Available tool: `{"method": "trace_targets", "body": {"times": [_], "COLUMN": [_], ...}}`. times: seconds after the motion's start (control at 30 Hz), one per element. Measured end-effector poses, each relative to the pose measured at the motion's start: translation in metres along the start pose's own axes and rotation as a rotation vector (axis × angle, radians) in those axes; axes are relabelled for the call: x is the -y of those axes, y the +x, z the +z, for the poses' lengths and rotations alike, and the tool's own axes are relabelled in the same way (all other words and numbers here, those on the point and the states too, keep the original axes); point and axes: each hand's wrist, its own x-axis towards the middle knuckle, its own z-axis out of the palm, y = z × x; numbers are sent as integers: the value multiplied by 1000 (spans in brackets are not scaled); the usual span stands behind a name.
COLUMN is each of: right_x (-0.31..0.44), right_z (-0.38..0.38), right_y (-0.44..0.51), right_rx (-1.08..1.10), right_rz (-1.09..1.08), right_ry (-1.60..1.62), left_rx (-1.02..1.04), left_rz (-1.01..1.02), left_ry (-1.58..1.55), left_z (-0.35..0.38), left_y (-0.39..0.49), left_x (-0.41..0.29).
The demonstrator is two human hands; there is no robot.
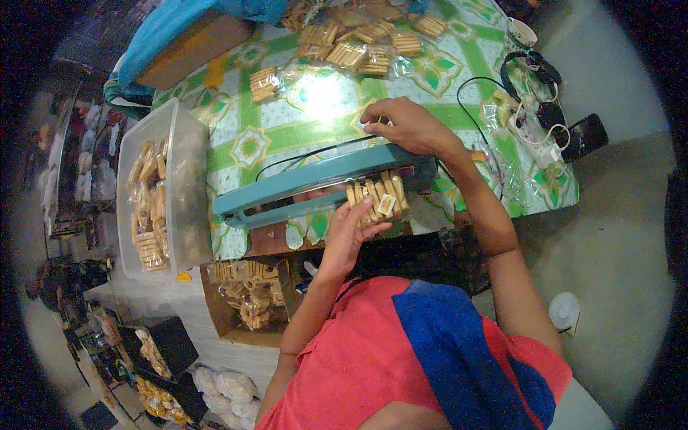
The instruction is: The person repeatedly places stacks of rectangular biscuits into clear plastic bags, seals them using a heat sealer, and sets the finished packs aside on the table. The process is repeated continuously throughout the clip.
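Note:
In my left hand (352,226) is a clear plastic packet of stick-shaped biscuits (395,191) with a small label. The packet's upper end lies at the near side of a blue-green impulse heat sealer (301,177), under its long upper arm. My right hand (400,126) is above the right part of that arm, fingers curled with the thumb near the index finger; whether it holds anything small cannot be told. More filled biscuit packets (346,54) lie heaped at the table's far side, and a single packet (264,85) lies to their left.
Left of the sealer stands a translucent plastic bin (191,188) of packets. Below the table edge, a cardboard box (215,312) holds more. Cables, a phone (588,137) and a cup (521,33) are at the right. A blue cloth (156,32) hangs over a box at the upper left.

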Motion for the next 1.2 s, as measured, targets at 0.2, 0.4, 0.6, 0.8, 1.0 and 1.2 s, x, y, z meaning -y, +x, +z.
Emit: {"method": "trace_targets", "body": {"times": [0.2, 0.4, 0.6, 0.8, 1.0, 1.2], "right_x": [0, 2, 2, 3, 12, 34], "right_z": [0, 0, 0, 0, -3, -15], "right_y": [0, 0, -2, -2, -7, -12], "right_rx": [11, 5, -17, -3, -132, -215], "right_rz": [16, 32, 31, 64, 33, -6], "right_ry": [1, 11, -22, -50, -163, 55], "left_rx": [10, 42, 41, 67, 72, 104], "left_rz": [-5, -14, -17, 1, 33, 26], "left_ry": [7, 3, 3, -6, -20, -18], "left_z": [0, -4, -5, -6, -5, -10], "left_y": [0, 3, 3, 4, 3, 3], "left_x": [0, 1, 2, 3, 5, 6]}}
